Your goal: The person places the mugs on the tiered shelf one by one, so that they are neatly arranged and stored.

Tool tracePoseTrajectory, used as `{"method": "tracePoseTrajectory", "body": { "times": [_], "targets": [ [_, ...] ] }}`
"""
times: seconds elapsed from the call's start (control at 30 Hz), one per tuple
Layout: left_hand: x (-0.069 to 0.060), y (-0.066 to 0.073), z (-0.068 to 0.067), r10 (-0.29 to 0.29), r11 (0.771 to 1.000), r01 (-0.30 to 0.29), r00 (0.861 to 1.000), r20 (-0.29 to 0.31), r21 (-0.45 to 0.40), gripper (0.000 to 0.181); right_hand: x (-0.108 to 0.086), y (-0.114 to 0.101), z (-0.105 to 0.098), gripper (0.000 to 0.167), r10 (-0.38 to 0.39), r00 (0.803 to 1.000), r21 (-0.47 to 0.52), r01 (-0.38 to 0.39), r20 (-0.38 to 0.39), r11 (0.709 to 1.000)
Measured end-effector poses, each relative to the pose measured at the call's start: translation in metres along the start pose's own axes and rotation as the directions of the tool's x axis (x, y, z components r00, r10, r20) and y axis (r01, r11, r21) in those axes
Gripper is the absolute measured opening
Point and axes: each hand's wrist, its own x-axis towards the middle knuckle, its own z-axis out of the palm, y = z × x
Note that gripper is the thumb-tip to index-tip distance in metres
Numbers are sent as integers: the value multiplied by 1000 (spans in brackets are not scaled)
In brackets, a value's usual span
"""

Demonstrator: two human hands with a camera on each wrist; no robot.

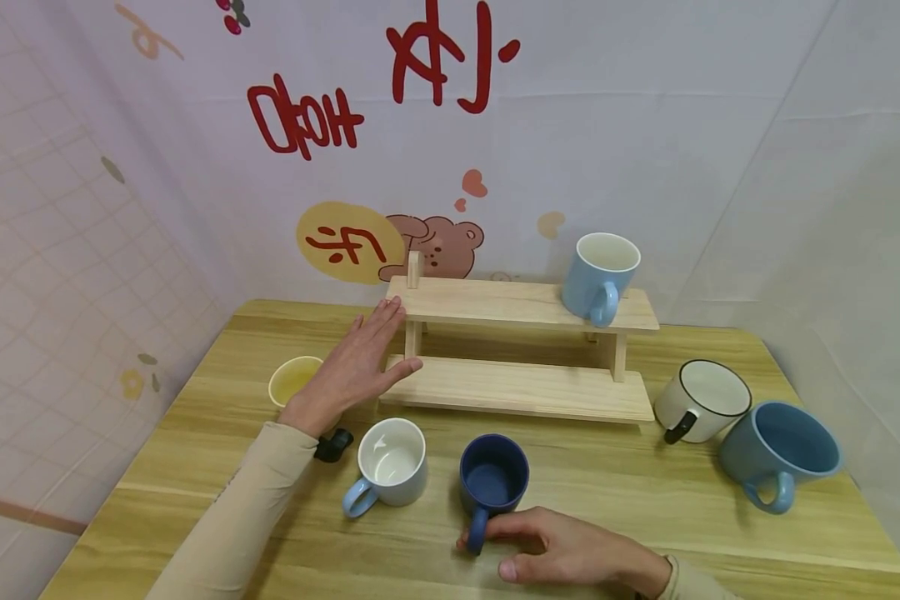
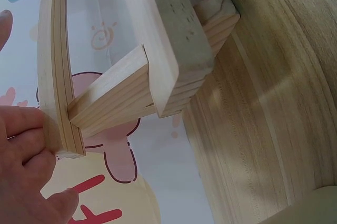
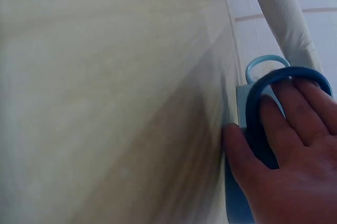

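Dark blue mug (image 1: 494, 477): Stood upright on the tabletop (image 1: 450, 567), at six o'clock from the wooden rack (image 1: 487, 302), with its handle (image 1: 478, 533) pointing toward six o'clock.

Right hand (image 1: 566, 548): Gripped the handle from between four and five o'clock of the mug, with fingers hooked into the loop and the thumb held apart.

Handle hold: Seemed open to tipping on fingers alone; called, in all likelihood, for thumb pressure against the loop before taking any weight, and for a level wrist throughout.

Left hand (image 1: 356, 367): Rested at the rack's nine o'clock end, fingers outstretched and touching the upper board, without holding any mug. Appeared well placed to steady the wood, given light pressure and no sideways push.

Light-handled mug (image 1: 392, 462): Sat just beside the dark blue mug at nine o'clock; warranted care against a knock.

Light blue mug (image 1: 596, 283): Stood upright on the upper board at one o'clock from the dark blue mug; risked shifting with any jolt to the rack.

Black-rimmed mug (image 1: 693, 404): Stood well apart at two o'clock, near the large blue mug (image 1: 757, 454) at three; posed little hindrance.
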Motion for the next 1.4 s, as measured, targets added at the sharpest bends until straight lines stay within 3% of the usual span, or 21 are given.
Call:
{"method": "tracePoseTrajectory", "body": {
  "times": [0.13,0.37,0.57,0.73,1.1,1.4],
  "targets": [
    [0,1,0,-4,1000,4,1000,5,-7,89,-4,-1,-2,36,-7,1000,16,8,-27,1000],
    [-1,1,0,-1,1000,1,1000,4,-13,89,-16,3,-10,29,-151,977,-19,149,-150,989],
    [0,1,0,1,1000,-1,1000,6,-16,89,-26,5,-13,29,-77,962,4,81,-263,997],
    [0,0,0,1,1000,-1,1000,4,-16,89,-29,4,-13,29,-67,946,-30,61,-318,998],
    [-2,-1,0,2,1000,-2,1000,-4,-16,89,-29,5,-15,27,-171,866,-128,125,-470,984],
    [-2,-2,3,15,999,-15,1000,-15,-30,89,-25,-4,-17,28,-124,806,-93,85,-579,992]
  ]
}}
